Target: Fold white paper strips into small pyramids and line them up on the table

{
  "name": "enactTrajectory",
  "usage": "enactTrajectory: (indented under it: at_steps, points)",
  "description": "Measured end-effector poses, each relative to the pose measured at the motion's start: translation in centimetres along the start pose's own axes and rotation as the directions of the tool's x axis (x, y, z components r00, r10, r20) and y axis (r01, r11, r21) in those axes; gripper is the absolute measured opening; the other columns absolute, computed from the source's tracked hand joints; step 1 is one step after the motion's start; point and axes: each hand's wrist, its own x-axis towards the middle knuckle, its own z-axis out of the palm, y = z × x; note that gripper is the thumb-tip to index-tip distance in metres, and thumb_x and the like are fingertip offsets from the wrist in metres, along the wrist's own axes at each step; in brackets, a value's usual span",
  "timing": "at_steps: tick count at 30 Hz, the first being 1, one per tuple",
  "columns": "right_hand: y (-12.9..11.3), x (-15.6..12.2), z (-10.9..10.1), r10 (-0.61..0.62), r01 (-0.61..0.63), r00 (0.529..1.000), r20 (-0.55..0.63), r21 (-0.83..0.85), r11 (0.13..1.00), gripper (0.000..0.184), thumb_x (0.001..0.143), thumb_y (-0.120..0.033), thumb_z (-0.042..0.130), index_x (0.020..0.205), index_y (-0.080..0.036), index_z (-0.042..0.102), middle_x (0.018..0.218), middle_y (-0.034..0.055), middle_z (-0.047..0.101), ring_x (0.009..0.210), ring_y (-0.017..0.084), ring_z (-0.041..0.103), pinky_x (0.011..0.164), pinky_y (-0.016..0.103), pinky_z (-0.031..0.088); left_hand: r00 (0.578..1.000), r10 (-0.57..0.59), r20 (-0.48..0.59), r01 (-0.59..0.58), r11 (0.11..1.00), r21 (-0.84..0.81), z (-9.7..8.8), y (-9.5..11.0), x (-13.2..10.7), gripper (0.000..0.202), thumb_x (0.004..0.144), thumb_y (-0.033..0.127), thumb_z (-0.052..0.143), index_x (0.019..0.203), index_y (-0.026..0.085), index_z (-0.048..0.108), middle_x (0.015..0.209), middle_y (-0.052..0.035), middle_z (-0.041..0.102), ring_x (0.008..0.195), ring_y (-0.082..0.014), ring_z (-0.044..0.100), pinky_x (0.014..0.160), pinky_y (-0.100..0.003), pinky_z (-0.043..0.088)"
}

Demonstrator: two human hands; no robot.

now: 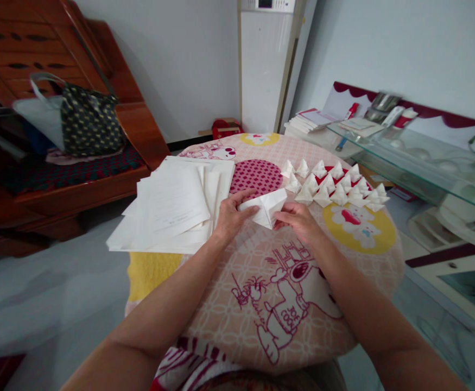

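A partly folded white paper piece is held over the round table's patterned cloth. My left hand grips its left end with fingers curled round it. My right hand pinches its lower right corner. Left of my hands lies a loose stack of white paper sheets. Beyond my right hand, several small folded white paper shapes sit in rows on the cloth.
A wooden bench with a dotted bag stands at the left. A glass shelf with books and small items runs along the right. A white standing unit is at the far wall.
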Motion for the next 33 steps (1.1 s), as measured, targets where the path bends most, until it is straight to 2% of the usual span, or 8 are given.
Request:
enactTrajectory:
  at_steps: [4,8,11,18,25,27,30,33]
  points:
    - [0.7,0.1,0.8,0.021,-0.021,1.000,0.005,-0.050,0.999,0.030,0.066,-0.042,0.084,0.082,-0.017,0.077,0.078,0.0068,0.077,0.061,0.017,0.068,0.052,0.027,0.055,0.999,-0.011,0.036,0.011,1.000,-0.012,0.3,0.5,-0.3,0.050,0.068,0.030,0.084,0.114,0.014,0.073,0.096,-0.0063,0.074,0.081,-0.0160,0.065,0.070,-0.026,0.051]
    - [0.6,-0.1,0.4,0.055,-0.051,0.997,0.046,-0.084,0.995,0.026,0.066,-0.039,0.083,0.076,-0.016,0.077,0.071,0.0064,0.076,0.054,0.016,0.066,0.047,0.025,0.052,0.966,-0.157,0.206,0.189,0.971,-0.144,0.1,1.1,-0.5,0.035,0.070,0.042,0.084,0.085,0.012,0.073,0.076,-0.0033,0.071,0.064,-0.0120,0.061,0.059,-0.023,0.047]
    - [0.4,-0.4,-0.2,0.095,-0.077,0.986,0.134,-0.133,0.988,0.026,0.067,-0.037,0.084,0.077,-0.015,0.077,0.071,0.0062,0.076,0.054,0.015,0.065,0.049,0.025,0.053,0.918,-0.254,0.304,0.310,0.939,-0.151,-0.2,1.1,-0.6,0.043,0.072,0.053,0.081,0.066,0.013,0.066,0.058,0.0001,0.062,0.049,-0.0091,0.052,0.048,-0.022,0.037]
    - [0.6,-0.3,-0.5,0.098,-0.059,0.971,0.220,-0.178,0.982,0.024,0.069,-0.036,0.083,0.079,-0.015,0.077,0.070,0.0045,0.075,0.055,0.014,0.065,0.048,0.023,0.053,0.870,-0.356,0.342,0.419,0.899,-0.130,-0.5,0.8,-0.6,0.043,0.066,0.051,0.085,0.062,0.014,0.063,0.052,0.0025,0.056,0.045,-0.0080,0.046,0.046,-0.022,0.032]
    - [0.5,-0.5,-0.5,0.109,-0.065,0.968,0.227,-0.193,0.979,0.023,0.070,-0.035,0.083,0.078,-0.014,0.077,0.070,0.0053,0.076,0.053,0.014,0.065,0.047,0.022,0.052,0.827,-0.377,0.418,0.466,0.875,-0.132,-0.5,1.0,-0.5,0.044,0.065,0.051,0.086,0.069,0.012,0.066,0.060,-0.0009,0.064,0.049,-0.0095,0.054,0.049,-0.022,0.039]
    - [0.5,-0.5,-0.5,0.126,-0.082,0.965,0.231,-0.190,0.978,0.024,0.069,-0.035,0.084,0.077,-0.014,0.077,0.069,0.0052,0.075,0.051,0.013,0.065,0.046,0.022,0.052,0.839,-0.367,0.401,0.452,0.881,-0.140,-0.4,1.0,-0.5,0.041,0.064,0.047,0.087,0.075,0.013,0.066,0.064,-0.0005,0.066,0.052,-0.0097,0.056,0.051,-0.022,0.041]
    - [0.6,-0.5,-0.5,0.154,-0.109,0.960,0.234,-0.193,0.975,0.025,0.068,-0.035,0.084,0.075,-0.013,0.076,0.067,0.0055,0.075,0.050,0.013,0.063,0.044,0.022,0.051,0.903,-0.294,0.315,0.353,0.923,-0.151,-0.2,0.9,-0.4,0.036,0.064,0.035,0.087,0.084,0.015,0.064,0.067,0.0020,0.066,0.053,-0.0084,0.055,0.051,-0.020,0.039]
    - [0.6,-0.5,-0.4,0.194,-0.153,0.956,0.220,-0.192,0.969,0.023,0.069,-0.034,0.083,0.076,-0.013,0.076,0.067,0.0064,0.075,0.047,0.013,0.063,0.041,0.020,0.049,0.933,-0.214,0.290,0.247,0.966,-0.080,-0.3,0.6,-0.2,0.026,0.067,0.028,0.080,0.081,0.015,0.062,0.068,0.0017,0.065,0.054,-0.0082,0.055,0.052,-0.020,0.039]
